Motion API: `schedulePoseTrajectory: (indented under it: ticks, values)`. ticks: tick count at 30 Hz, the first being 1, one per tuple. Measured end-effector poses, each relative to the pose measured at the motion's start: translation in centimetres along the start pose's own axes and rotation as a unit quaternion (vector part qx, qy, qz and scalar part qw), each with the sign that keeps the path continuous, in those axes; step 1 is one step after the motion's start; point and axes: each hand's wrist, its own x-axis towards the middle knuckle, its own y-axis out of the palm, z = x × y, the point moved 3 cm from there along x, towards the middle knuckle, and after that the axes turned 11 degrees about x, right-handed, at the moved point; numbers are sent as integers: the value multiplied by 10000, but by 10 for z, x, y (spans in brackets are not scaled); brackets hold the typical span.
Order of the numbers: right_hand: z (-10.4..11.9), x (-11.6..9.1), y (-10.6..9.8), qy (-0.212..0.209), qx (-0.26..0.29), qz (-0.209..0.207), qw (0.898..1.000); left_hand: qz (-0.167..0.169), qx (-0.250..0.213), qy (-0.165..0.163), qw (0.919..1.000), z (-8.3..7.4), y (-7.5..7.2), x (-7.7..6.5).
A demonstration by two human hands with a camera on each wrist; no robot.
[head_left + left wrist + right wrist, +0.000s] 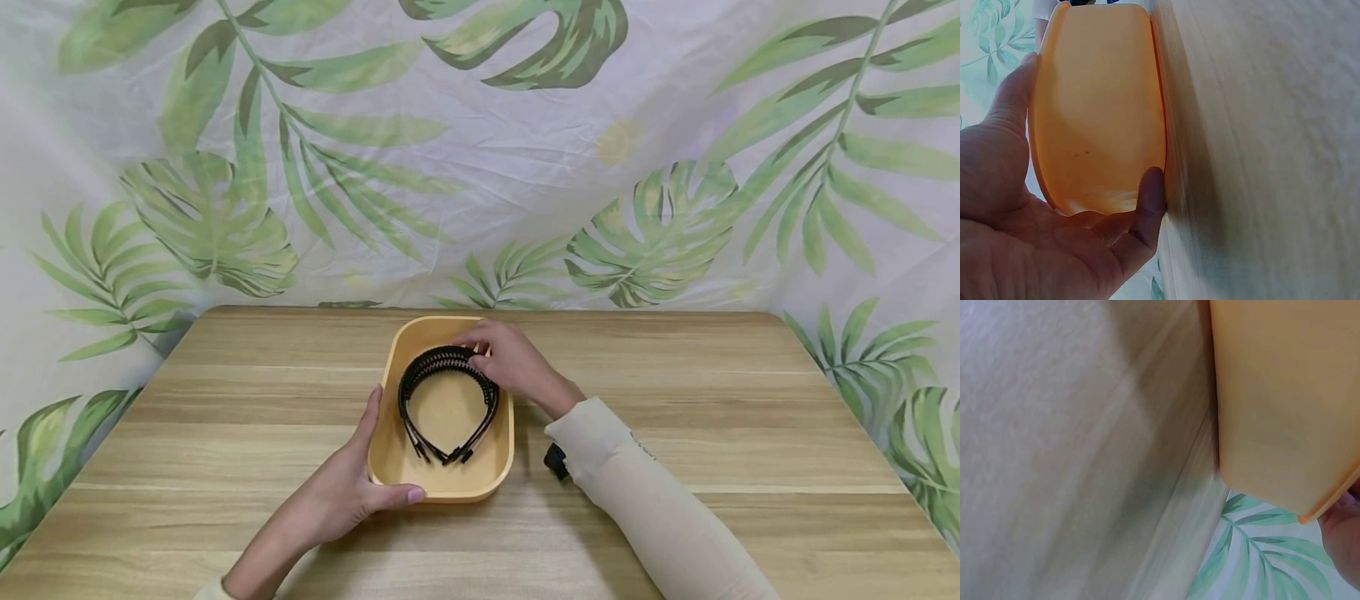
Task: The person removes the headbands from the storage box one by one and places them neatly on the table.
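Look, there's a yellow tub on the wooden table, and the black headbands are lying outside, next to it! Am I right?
Not quite: the black headbands are inside the yellow tub, as the head view shows. The tub is indeed on the wooden table.

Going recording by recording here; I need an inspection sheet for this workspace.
Surface: wood-grain table, pale brown.
Job's things: several thin black ridged headbands lie inside a yellow rounded rectangular box; exact count unclear.
Clutter: small black object beside the cream right sleeve; worn or on the table, cannot tell.
Left hand: grips the box round its near left corner.
Right hand: over the far right corner, fingers at the headbands; grip unclear.
Cables: nothing seen.
Surroundings: whitish backdrop printed with green leaves, behind the table.
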Motion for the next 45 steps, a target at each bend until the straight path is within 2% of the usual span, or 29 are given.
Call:
schedulePoseTrajectory:
  ticks: [23,45]
  values:
    - [5,-1,-6,178,72,-295,9994,-21,19,-63,10000,0,-2,0]
    - [6,-3,-33,272,135,-465,9985,81,-81,-260,9996,1,-1,-1]
